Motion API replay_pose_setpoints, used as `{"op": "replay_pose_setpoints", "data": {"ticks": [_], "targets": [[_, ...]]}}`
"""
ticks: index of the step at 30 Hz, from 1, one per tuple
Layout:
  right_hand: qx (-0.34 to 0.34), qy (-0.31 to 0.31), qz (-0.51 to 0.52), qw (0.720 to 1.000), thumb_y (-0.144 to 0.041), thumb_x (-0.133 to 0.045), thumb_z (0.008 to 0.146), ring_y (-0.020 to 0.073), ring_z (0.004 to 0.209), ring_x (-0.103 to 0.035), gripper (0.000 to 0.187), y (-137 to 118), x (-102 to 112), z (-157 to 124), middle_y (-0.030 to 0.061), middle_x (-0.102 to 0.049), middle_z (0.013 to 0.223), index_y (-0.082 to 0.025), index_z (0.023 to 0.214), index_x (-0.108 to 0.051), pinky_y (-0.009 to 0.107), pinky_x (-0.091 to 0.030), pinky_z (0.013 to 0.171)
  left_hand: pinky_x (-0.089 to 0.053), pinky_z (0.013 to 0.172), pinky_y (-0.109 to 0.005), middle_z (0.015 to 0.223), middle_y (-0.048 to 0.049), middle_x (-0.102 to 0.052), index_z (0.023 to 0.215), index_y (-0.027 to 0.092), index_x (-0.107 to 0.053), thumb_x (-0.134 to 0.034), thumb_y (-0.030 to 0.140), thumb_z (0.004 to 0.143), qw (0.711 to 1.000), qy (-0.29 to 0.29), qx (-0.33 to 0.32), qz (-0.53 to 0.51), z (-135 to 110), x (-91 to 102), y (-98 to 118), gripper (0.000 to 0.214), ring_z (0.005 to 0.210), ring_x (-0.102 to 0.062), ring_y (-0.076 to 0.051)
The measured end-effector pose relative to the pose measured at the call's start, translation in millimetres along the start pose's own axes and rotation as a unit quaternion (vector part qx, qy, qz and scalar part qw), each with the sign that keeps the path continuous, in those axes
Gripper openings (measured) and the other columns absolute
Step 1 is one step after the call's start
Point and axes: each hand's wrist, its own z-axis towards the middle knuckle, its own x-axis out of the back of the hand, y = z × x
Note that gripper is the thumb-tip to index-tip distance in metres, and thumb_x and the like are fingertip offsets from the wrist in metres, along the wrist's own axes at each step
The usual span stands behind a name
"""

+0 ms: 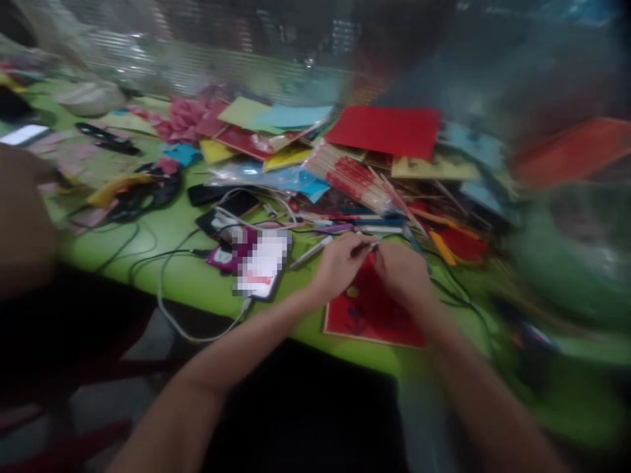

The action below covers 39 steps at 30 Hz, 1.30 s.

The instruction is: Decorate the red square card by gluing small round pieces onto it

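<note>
My left hand [339, 264] and my right hand [405, 269] meet over a red card [377, 332]. The fingers of both are closed, tips nearly together around a small, slim dark-and-white item [363, 248]. Blur and my fingers keep me from making out its kind. Dark markings and a small yellowish spot show on the card, which lies flat near the table's front edge, partly covered by my right hand. Just left of my left hand is a white pen [311, 253] on the green table [296, 322].
A lit phone [263, 266] with a white cable [190, 338] lies to the left. Behind are a bundle of sticks [348, 174], a red sheet [387, 131] and mixed coloured paper. Dark cables [463, 299] run at right. Another person's arm [24, 223] is at far left.
</note>
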Motion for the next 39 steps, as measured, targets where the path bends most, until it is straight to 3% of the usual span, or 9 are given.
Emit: {"op": "replay_pose_setpoints", "data": {"ticks": [5,11,16,19,22,26,30,35,39], "targets": [[0.025,0.068,-0.022,0.997,-0.019,-0.044,0.095,0.0191,0.065,-0.050,0.028,1.5,-1.2,-2.6,0.0072,-0.061,0.066,-0.018,0.071,-0.058,0.033,-0.025,0.062,-0.054,0.092,-0.034,0.106,-0.0078,-0.075,0.107,0.018,-0.072,-0.056,0.005,0.090,0.999,0.002,-0.010,-0.034,-0.9,-2.0,-0.7,0.027,0.100,-0.069,-0.019],[0.018,0.093,-0.029,0.995,-0.019,-0.048,0.089,0.0182,0.061,-0.047,0.027,3.7,-1.2,-4.8,0.0060,-0.057,0.061,-0.021,0.063,-0.052,0.034,-0.024,0.060,-0.053,0.095,-0.035,0.112,-0.0088,-0.075,0.112,0.017,-0.070,-0.052,0.006,0.091,0.999,-0.039,-0.006,-0.035,-1.4,-1.1,3.5,0.029,0.104,-0.069,-0.021],[-0.016,0.074,0.082,0.994,-0.021,-0.044,0.087,0.0166,0.056,-0.043,0.028,4.0,5.5,-2.9,0.0021,-0.049,0.056,-0.023,0.059,-0.043,0.032,-0.026,0.058,-0.053,0.095,-0.034,0.113,-0.0081,-0.075,0.110,0.018,-0.069,-0.050,0.008,0.094,0.998,-0.039,-0.029,-0.044,-0.3,-0.1,3.3,0.028,0.104,-0.069,-0.019],[-0.058,0.032,0.198,0.978,-0.026,-0.042,0.089,0.0163,0.053,-0.043,0.030,2.6,12.5,-1.9,-0.0010,-0.044,0.053,-0.024,0.060,-0.039,0.030,-0.028,0.055,-0.053,0.095,-0.033,0.113,-0.0081,-0.076,0.110,0.018,-0.069,-0.052,0.009,0.094,0.997,-0.031,-0.021,-0.070,-0.2,-0.4,1.8,0.025,0.103,-0.070,-0.019],[-0.082,-0.002,0.242,0.967,-0.033,-0.039,0.095,0.0173,0.054,-0.046,0.034,3.1,14.9,-2.3,-0.0013,-0.046,0.055,-0.024,0.062,-0.041,0.030,-0.032,0.056,-0.054,0.093,-0.031,0.110,-0.0077,-0.076,0.109,0.018,-0.070,-0.054,0.012,0.093,0.994,-0.016,-0.004,-0.107,-0.2,-0.7,0.9,0.023,0.101,-0.071,-0.018],[-0.042,0.008,0.151,0.988,-0.039,-0.036,0.099,0.0224,0.072,-0.055,0.033,7.7,11.8,-3.7,0.0055,-0.060,0.074,-0.022,0.080,-0.056,0.033,-0.035,0.065,-0.055,0.089,-0.031,0.107,-0.0081,-0.076,0.108,0.018,-0.071,-0.055,0.015,0.093,0.993,-0.004,0.016,-0.117,-0.3,-0.2,1.8,0.021,0.096,-0.071,-0.018],[-0.006,0.042,0.079,0.996,-0.037,-0.042,0.097,0.0245,0.080,-0.056,0.028,13.0,8.6,-3.7,0.0098,-0.065,0.085,-0.019,0.094,-0.063,0.034,-0.036,0.069,-0.055,0.087,-0.031,0.106,-0.0076,-0.076,0.107,0.019,-0.071,-0.055,0.013,0.093,0.994,-0.003,0.022,-0.104,0.0,1.0,2.6,0.022,0.094,-0.070,-0.018],[0.017,0.056,0.011,0.998,-0.032,-0.042,0.097,0.0244,0.077,-0.054,0.027,15.7,3.1,-3.1,0.0090,-0.062,0.076,-0.020,0.086,-0.064,0.034,-0.033,0.067,-0.055,0.086,-0.032,0.103,-0.0079,-0.075,0.105,0.017,-0.071,-0.055,0.009,0.090,0.997,-0.002,0.011,-0.083,0.3,0.2,1.2,0.022,0.093,-0.070,-0.018],[0.024,0.075,0.013,0.997,-0.028,-0.043,0.095,0.0229,0.073,-0.052,0.028,14.0,2.1,-3.1,0.0074,-0.058,0.069,-0.021,0.071,-0.056,0.033,-0.031,0.065,-0.055,0.087,-0.032,0.102,-0.0075,-0.075,0.102,0.016,-0.071,-0.054,0.002,0.085,0.997,-0.006,-0.001,-0.076,-0.2,-0.9,0.7,0.027,0.094,-0.070,-0.018]]}}
